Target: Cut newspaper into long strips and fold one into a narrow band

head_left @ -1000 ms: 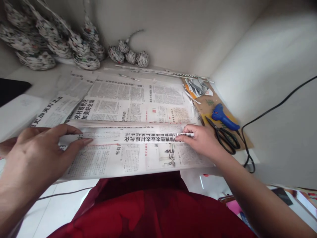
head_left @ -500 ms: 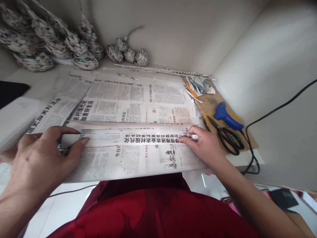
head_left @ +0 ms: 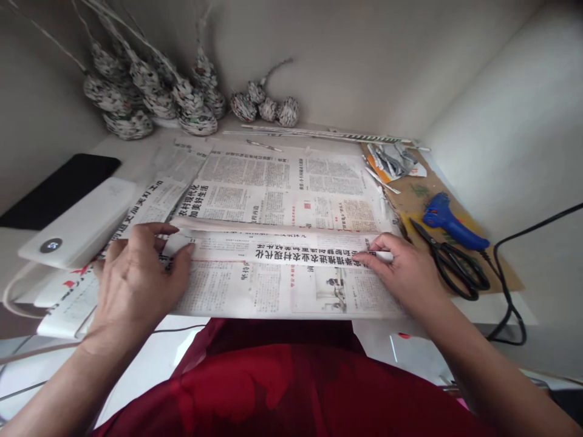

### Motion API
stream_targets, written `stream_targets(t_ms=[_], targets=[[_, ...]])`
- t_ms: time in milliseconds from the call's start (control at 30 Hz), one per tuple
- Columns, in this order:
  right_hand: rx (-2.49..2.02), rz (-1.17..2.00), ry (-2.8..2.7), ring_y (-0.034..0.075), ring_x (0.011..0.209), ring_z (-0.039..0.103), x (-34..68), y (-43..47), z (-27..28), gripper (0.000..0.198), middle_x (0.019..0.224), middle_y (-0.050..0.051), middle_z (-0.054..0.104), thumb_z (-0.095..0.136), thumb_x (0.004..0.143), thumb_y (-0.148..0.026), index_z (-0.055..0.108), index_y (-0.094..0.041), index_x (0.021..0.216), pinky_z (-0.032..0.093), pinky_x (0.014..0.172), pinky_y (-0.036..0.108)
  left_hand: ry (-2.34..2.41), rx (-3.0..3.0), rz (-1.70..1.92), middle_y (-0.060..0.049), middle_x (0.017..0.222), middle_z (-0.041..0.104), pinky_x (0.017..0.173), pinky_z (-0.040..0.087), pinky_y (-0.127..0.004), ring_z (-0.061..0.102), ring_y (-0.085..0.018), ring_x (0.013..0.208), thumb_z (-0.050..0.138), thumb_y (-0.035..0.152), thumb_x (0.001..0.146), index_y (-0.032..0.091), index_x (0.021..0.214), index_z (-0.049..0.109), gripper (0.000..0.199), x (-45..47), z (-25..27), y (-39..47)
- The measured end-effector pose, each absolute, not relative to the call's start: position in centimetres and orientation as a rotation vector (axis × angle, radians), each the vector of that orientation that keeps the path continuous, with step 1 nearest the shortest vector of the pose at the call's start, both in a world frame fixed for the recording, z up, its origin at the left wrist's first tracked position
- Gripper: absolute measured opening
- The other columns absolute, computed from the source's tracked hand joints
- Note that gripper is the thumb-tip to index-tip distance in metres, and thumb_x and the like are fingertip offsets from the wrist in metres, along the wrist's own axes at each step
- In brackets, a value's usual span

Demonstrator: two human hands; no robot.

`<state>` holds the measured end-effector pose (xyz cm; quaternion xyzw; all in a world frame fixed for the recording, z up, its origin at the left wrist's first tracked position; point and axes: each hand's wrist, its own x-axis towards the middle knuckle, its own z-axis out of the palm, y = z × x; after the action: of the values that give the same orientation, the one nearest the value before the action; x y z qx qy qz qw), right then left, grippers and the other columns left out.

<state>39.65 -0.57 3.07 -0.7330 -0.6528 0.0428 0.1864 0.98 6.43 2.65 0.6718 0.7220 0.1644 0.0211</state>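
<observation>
A newspaper sheet (head_left: 268,291) lies spread on the table, and a long band of it (head_left: 300,250) is turned over on itself, running left to right. My left hand (head_left: 141,276) is closed at the band's left end, thumb and fingers pinching the white edge. At the opposite end, my right hand (head_left: 403,267) grips the band between thumb and fingertips, with a pale rolled-looking tip showing beside the thumb. More printed newspaper (head_left: 246,173) extends behind the band. How tightly the band is folded or rolled I cannot tell.
Scissors (head_left: 455,264) and a blue glue gun (head_left: 450,221) lie on cardboard (head_left: 437,188) at right, with a black cord. A white power bank (head_left: 77,221) and a black flat object (head_left: 64,188) sit left. Woven paper gourds (head_left: 194,109) and thin paper sticks (head_left: 319,135) line the back.
The view has swung to the left, so everything sits farther right and more of the power bank shows. Both hands keep their hold on the band's ends, with little visible change in it.
</observation>
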Motion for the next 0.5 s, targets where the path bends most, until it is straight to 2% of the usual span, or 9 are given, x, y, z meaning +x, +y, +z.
stream_targets(t_ms=[200, 300, 400, 500], targets=[[-2.047, 0.115, -1.852, 0.022, 0.062, 0.059, 40.03, -0.39, 2.9, 0.056, 0.078, 0.005, 0.07, 0.051, 0.087, -0.08, 0.059, -0.025, 0.078, 0.038, 0.064, 0.035, 2.156, 2.275, 0.544, -0.012, 0.1, 0.069, 0.104, 0.044, -0.051, 0.062, -0.033, 0.1, 0.047, 0.037, 0.096, 0.016, 0.133, 0.057, 0.043, 0.84, 2.91, 6.18], [-2.052, 0.119, -1.847, 0.02, 0.057, 0.056, 40.28, -0.22, 2.67, 0.062, 0.075, 0.003, 0.069, 0.049, 0.083, -0.085, 0.059, -0.025, 0.077, 0.037, 0.062, 0.034, 2.148, 2.374, 0.496, -0.019, 0.109, 0.064, 0.1, 0.046, -0.053, 0.057, -0.036, 0.107, 0.043, 0.036, 0.1, 0.015, 0.133, 0.061, 0.044, 0.89, 3.29, 5.87], [-2.054, 0.123, -1.842, 0.019, 0.055, 0.055, 40.26, -0.15, 2.66, 0.064, 0.075, 0.003, 0.07, 0.048, 0.082, -0.087, 0.059, -0.025, 0.077, 0.036, 0.06, 0.034, 2.129, 2.51, 0.478, -0.019, 0.122, 0.059, 0.097, 0.045, -0.057, 0.051, -0.04, 0.115, 0.044, 0.03, 0.099, 0.022, 0.12, 0.071, 0.034, 0.88, 3.25, 5.72], [-2.052, 0.115, -1.855, 0.019, 0.055, 0.055, 40.12, -0.21, 2.78, 0.061, 0.077, 0.004, 0.07, 0.05, 0.084, -0.084, 0.059, -0.025, 0.077, 0.036, 0.061, 0.034, 1.867, 2.711, 0.344, -0.012, 0.118, 0.065, 0.095, 0.046, -0.055, 0.055, -0.036, 0.113, 0.038, 0.014, 0.097, 0.026, 0.107, 0.072, 0.038, 0.46, 2.73, 5.69]])
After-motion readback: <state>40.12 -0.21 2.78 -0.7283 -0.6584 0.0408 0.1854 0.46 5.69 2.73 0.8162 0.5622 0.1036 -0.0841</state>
